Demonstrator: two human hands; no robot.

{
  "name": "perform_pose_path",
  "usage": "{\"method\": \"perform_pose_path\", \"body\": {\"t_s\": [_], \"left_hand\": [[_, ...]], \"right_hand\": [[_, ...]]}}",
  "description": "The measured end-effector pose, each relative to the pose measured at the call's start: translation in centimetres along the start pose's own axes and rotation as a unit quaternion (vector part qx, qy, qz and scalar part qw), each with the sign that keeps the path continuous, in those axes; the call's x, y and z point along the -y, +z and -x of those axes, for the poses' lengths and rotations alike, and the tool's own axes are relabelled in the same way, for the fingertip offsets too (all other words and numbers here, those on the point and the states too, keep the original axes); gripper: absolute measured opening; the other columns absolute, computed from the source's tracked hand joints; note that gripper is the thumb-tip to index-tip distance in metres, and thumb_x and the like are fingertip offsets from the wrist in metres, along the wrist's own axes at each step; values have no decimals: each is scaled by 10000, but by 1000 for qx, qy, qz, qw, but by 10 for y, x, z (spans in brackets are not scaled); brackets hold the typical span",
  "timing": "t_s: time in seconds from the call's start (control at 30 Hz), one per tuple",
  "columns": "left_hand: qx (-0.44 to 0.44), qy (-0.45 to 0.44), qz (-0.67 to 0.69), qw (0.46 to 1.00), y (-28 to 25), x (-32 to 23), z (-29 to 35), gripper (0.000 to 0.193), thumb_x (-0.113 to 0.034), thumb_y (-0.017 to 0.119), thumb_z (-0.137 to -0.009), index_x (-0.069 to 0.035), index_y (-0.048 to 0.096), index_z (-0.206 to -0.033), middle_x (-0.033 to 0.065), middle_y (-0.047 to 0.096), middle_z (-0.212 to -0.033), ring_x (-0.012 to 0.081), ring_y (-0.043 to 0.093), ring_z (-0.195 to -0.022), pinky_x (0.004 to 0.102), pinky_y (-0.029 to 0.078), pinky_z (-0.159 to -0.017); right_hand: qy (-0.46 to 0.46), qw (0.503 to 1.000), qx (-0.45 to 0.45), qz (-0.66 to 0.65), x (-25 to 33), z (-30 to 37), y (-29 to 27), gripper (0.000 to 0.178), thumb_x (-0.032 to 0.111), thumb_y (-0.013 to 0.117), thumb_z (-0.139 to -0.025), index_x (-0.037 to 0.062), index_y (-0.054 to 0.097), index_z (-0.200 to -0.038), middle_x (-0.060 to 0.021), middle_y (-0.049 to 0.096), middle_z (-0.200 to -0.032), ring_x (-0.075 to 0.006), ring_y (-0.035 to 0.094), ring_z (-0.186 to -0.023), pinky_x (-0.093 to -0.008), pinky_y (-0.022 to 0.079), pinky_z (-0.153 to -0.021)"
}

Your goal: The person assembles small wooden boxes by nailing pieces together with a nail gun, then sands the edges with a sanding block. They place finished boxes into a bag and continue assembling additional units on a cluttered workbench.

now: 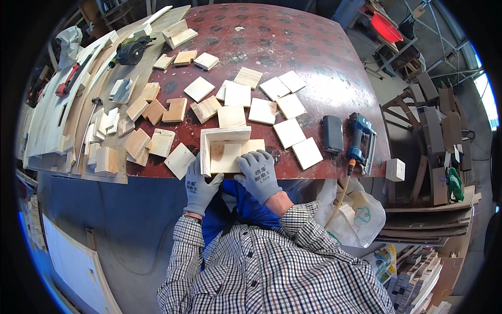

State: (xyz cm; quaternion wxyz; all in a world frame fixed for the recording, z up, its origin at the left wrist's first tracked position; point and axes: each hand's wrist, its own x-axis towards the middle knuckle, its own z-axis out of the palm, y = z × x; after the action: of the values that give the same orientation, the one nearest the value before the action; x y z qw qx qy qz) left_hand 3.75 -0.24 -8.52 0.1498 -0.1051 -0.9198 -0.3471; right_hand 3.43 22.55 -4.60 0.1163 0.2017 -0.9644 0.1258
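Note:
A partly built small wooden box, open at the top, lies at the near edge of the dark red round table. My left hand, in a grey glove, grips the box's left wall at its near corner. My right hand, also gloved, presses flat on the box's near edge and bottom panel. Several square plywood pieces lie spread on the table behind the box.
A blue pneumatic nail gun and a black block lie right of the box. Wood offcuts, a hammer, a power tool and boards cover the left. A white bag hangs below the table's edge.

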Motion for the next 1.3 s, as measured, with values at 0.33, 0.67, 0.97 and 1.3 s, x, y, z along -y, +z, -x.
{"method": "perform_pose_path", "body": {"t_s": [0.33, 0.67, 0.97, 1.3], "left_hand": [[-4, 34, 2, 999, -2, 7, 1, 956, -402, 894, -814, -45, 444, -1578, 189, 609, -1360, 386, 591, -1216, 502, 499, -1063], [34, -43, 37, 998, -6, 2, 3, 943, -461, 890, -834, -39, 476, -1569, 199, 612, -1389, 378, 591, -1266, 491, 494, -1094], [31, -35, 39, 998, -3, 5, 3, 946, -473, 879, -844, -38, 468, -1577, 205, 609, -1414, 379, 587, -1292, 490, 488, -1109], [-5, -2, 14, 1000, 4, 9, 5, 908, -468, 872, -825, -42, 490, -1529, 191, 614, -1306, 376, 605, -1214, 494, 509, -1048]], "right_hand": [[-36, 998, -20, -42, 3, 0, -5, 731, 351, 887, -748, 145, 595, -1386, -71, 629, -1404, -300, 567, -1312, -508, 419, -1154], [-33, 987, -132, -89, -14, -2, -25, 286, 281, 724, -976, 146, 681, -1224, -61, 729, -1159, -249, 690, -1013, -429, 495, -958], [229, 903, 22, -364, -36, -11, -44, 339, 310, 587, -1104, 1, 705, -1179, -171, 733, -992, -263, 702, -896, -384, 547, -831], [312, 815, 89, -479, -48, -11, -20, 403, 327, 625, -1077, 6, 707, -1307, -93, 737, -987, -162, 673, -868, -331, 551, -800]]}}
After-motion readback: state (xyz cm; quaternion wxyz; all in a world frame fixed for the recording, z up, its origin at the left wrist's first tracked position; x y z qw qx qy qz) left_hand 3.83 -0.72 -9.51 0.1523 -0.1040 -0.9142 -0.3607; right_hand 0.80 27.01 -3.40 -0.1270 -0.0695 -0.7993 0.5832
